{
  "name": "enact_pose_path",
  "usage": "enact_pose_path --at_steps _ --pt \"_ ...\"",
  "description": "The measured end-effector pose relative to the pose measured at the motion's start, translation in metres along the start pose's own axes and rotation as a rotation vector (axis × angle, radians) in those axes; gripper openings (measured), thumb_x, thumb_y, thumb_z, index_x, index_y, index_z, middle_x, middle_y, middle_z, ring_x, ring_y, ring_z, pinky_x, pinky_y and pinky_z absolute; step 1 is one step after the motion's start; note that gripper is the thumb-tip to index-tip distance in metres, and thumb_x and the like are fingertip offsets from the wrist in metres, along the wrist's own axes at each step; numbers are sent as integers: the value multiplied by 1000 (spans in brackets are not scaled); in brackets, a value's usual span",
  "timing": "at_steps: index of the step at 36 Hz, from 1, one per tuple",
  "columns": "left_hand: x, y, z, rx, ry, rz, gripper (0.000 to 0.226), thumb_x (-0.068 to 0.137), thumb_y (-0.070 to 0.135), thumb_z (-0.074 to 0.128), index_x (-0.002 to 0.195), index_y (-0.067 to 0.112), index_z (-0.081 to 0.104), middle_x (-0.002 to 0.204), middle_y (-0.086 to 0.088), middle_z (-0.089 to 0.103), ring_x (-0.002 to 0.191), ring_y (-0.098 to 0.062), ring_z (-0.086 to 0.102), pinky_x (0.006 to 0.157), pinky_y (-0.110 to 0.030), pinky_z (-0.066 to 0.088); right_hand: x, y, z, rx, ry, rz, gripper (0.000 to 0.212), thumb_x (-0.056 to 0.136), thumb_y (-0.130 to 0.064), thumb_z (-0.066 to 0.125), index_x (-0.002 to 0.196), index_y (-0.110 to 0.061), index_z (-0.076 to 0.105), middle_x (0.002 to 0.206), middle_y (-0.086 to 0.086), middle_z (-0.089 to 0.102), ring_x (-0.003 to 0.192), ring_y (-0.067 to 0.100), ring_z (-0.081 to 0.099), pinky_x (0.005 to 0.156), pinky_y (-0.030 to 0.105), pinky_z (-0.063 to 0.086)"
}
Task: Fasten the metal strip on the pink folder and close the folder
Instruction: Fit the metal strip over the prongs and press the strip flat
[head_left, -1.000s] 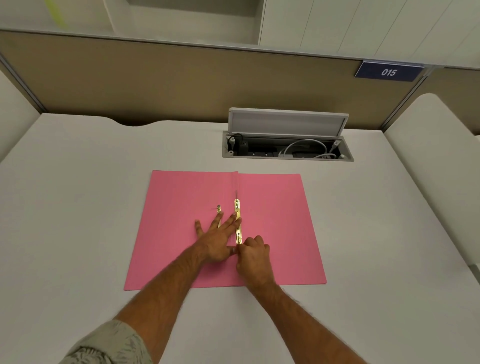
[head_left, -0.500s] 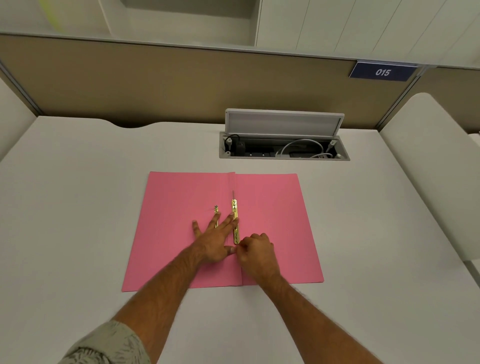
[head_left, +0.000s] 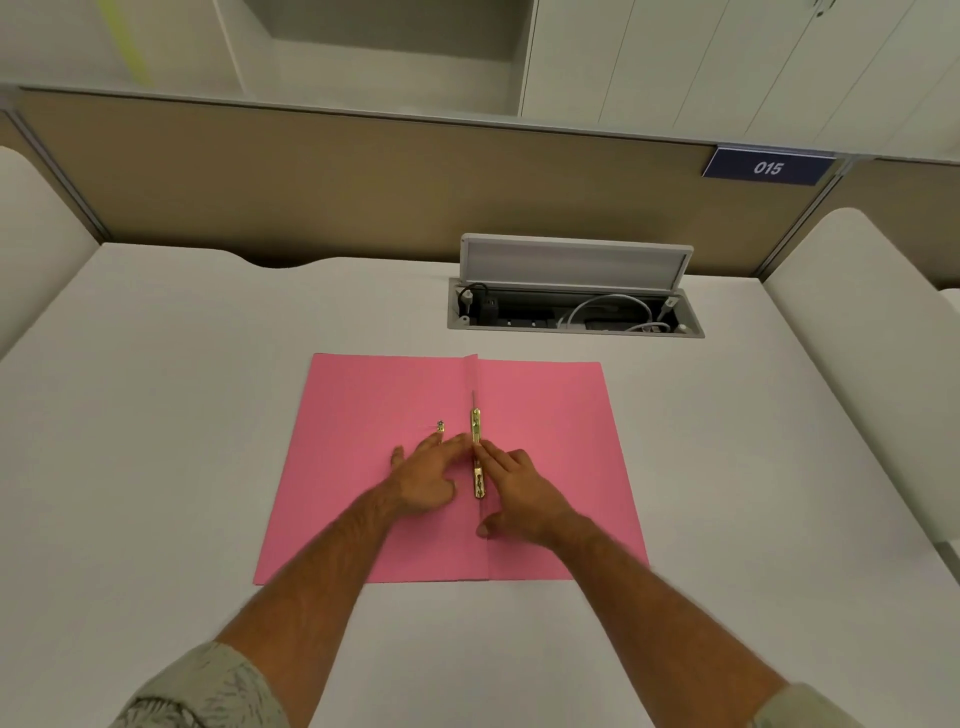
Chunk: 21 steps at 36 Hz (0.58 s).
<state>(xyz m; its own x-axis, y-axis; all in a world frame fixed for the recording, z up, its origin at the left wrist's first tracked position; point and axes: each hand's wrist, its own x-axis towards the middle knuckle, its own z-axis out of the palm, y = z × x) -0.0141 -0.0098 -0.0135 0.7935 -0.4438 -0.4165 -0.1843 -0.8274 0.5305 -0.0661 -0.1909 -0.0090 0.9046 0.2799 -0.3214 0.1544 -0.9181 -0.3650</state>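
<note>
A pink folder (head_left: 545, 415) lies open and flat on the white desk. A gold metal strip (head_left: 476, 480) runs along its centre fold. A small gold clip piece (head_left: 440, 426) rests on the left leaf. My left hand (head_left: 426, 475) lies flat on the left leaf, fingers spread, with a fingertip touching the strip. My right hand (head_left: 514, 488) rests on the right leaf, its forefinger pressing on the middle of the strip and its thumb down near the fold. Neither hand holds anything.
An open cable box (head_left: 574, 306) with a raised lid and white cables sits in the desk behind the folder. A beige partition (head_left: 363, 187) with a "015" sign (head_left: 768, 167) stands at the back. White side panels flank the desk.
My right hand has opened from a curled pinch at the strip's near end and slid forward, forefinger now on the strip's middle. The left hand has barely moved.
</note>
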Motion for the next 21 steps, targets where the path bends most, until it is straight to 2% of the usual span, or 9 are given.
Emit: enact_pose_path --at_steps 2,4,10,16,21 --pt "-3 -5 -3 -4 109 -9 73 92 14 58 156 35 29 165 15 22 154 -20 16 121 -57 14 2 -2 -1 -51 -18 -4 123 70 -38 87 160 -14 8 168 -1 13 139 28 26 109 44 44" --pt "-8 -9 -6 4 185 -30 69 94 16 58 156 31 31 166 11 21 153 -23 18 119 -55 21 3 -5 -4 -99 -43 1 119 71 -39 86 160 -13 11 168 1 15 140 29 25 107 44 46" --pt "-20 -27 -18 150 304 -256 70 97 37 54 158 26 23 169 -2 10 154 -30 11 118 -63 21 12 -15 -11 -232 -112 27 120 71 -45 86 159 -14 11 166 1 20 141 31 27 106 50 45" --pt "-31 -48 -31 49 416 -526 73 97 36 52 159 20 16 168 -12 9 152 -39 11 118 -64 22 16 -19 -11 -260 -135 63 120 72 -44 85 159 -14 8 167 2 17 143 32 24 107 54 43" --pt "-37 -65 -35 49 385 -635 74 97 43 50 158 20 16 166 -17 11 151 -40 13 118 -61 24 21 -23 -12 -265 -144 80 121 72 -44 86 159 -13 7 168 2 16 144 33 23 108 56 41"
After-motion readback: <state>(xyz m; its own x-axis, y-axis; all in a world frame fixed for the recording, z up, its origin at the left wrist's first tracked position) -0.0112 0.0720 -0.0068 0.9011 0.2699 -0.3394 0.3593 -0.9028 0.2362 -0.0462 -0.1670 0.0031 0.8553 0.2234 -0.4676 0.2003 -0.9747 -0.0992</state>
